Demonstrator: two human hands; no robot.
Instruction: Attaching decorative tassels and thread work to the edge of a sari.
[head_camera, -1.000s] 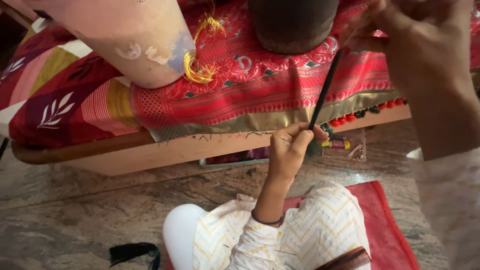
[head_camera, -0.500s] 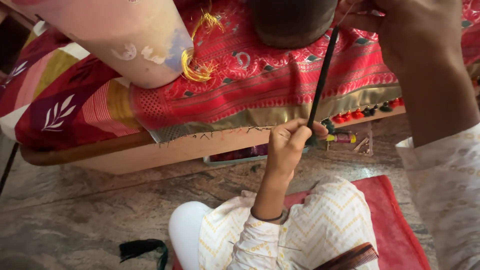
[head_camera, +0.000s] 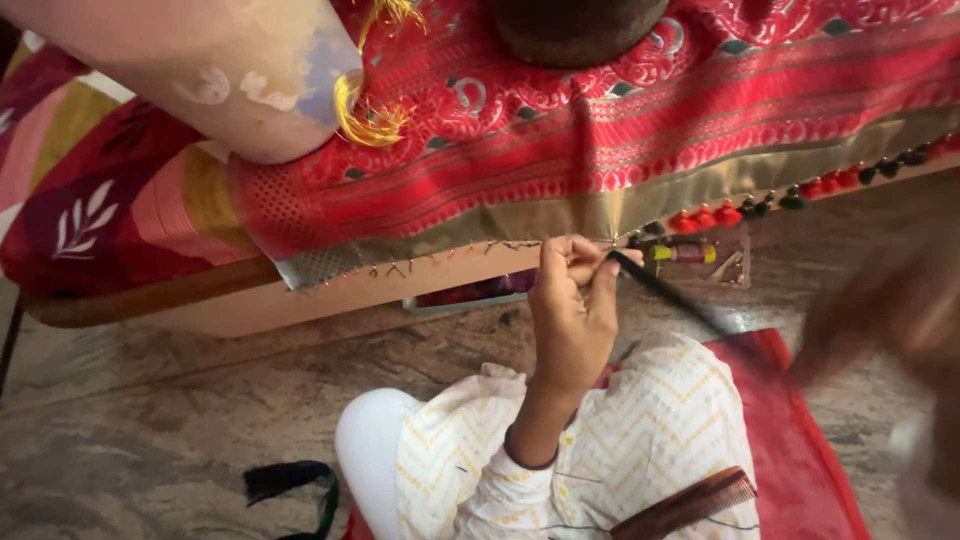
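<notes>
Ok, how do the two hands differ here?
The left hand is sharp, the right hand a blur. The left is raised to the gold hem; the right sits lower, at the frame's right. The left pinches a black strand; the right's grip is unreadable. Both are bare.

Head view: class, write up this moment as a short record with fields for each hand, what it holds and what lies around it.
Left hand: raised at the gold border of the red patterned cloth, fingers pinched on one end of a dark thread bundle.
Right hand: blurred at the right edge; grip cannot be told.
Cloth edge: a row of red and dark tassels.
Lap: brown comb.
Floor: dark tassel on stone.
</notes>
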